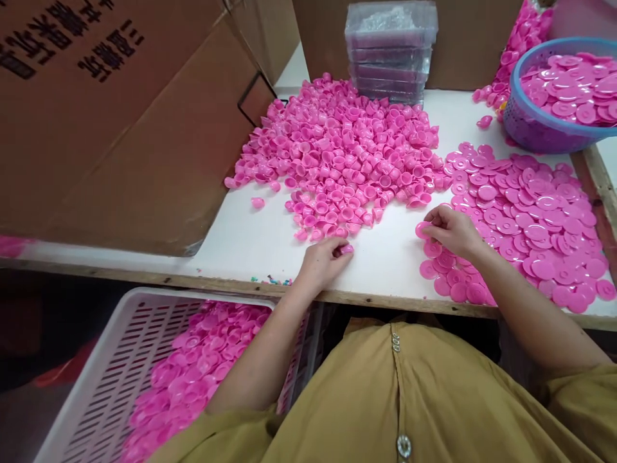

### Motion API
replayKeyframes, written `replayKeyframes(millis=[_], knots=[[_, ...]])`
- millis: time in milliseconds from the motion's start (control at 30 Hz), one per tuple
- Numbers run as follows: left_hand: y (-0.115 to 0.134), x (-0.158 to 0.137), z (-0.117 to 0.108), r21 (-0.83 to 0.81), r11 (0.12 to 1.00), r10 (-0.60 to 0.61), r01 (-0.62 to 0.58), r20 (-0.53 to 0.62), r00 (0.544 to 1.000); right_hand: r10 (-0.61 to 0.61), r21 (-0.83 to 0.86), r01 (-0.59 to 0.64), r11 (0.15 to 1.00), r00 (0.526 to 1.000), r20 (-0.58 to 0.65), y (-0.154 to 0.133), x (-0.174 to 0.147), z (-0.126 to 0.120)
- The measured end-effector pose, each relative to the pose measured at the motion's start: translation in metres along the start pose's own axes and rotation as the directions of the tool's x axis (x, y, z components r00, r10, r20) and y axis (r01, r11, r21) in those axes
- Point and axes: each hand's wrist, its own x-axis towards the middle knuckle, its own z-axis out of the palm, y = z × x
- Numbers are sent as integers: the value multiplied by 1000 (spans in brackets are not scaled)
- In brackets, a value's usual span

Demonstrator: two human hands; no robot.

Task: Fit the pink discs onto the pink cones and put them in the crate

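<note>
Between the thumb and fingers of my left hand (324, 262) is a small pink toy cup (346, 249), just in front of a heap of pink toy cups (347, 154). My right hand (453, 230) pinches a pink toy saucer (423, 230) at the left edge of a spread of pink toy saucers (535, 218). The two hands are apart, with bare white tabletop (380, 270) between them. My fingers partly hide the held cup.
A large cardboard box (135, 148) stands at the left. Stacked clear plastic boxes (390, 58) rise behind the cups. A blue basket (518, 122) of saucers sits back right. Below the table's wooden edge (193, 280), a white crate (116, 347) holds pink pieces.
</note>
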Motion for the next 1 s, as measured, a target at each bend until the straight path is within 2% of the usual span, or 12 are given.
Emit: replayKeyframes(millis=[67, 100, 200, 300, 500, 700, 800, 867, 1000], knots=[[8, -2, 14, -188, 980, 77, -68, 43, 996, 53, 145, -65, 987, 995, 83, -6, -3, 5], [13, -1, 21, -230, 967, 127, -110, 61, 990, 73, 188, -96, 978, 990, 122, -9, -4, 8], [25, 8, 39, -158, 953, 270, -257, 68, 960, 95, 244, -149, 958, 971, 218, -20, -7, 17], [27, 15, 46, -46, 948, 318, -316, 67, 946, 131, 234, -206, 950, 944, 302, -28, -8, 28], [22, 16, 50, 5, 945, 324, -326, 90, 942, 245, 134, -324, 937, 879, 409, -30, -4, 53], [25, 17, 44, -13, 951, 309, -310, 125, 943, 309, 79, -372, 925, 855, 416, -30, 2, 64], [28, 22, 32, -111, 956, 293, -273, 255, 922, 350, 42, -409, 912, 825, 443, -36, 5, 63], [31, 28, 26, -192, 960, 262, -205, 349, 900, 373, 17, -428, 904, 805, 462, -39, 8, 62], [38, 40, 24, -229, 967, 204, -114, 424, 882, 390, -3, -447, 894, 776, 495, -40, 13, 60]])
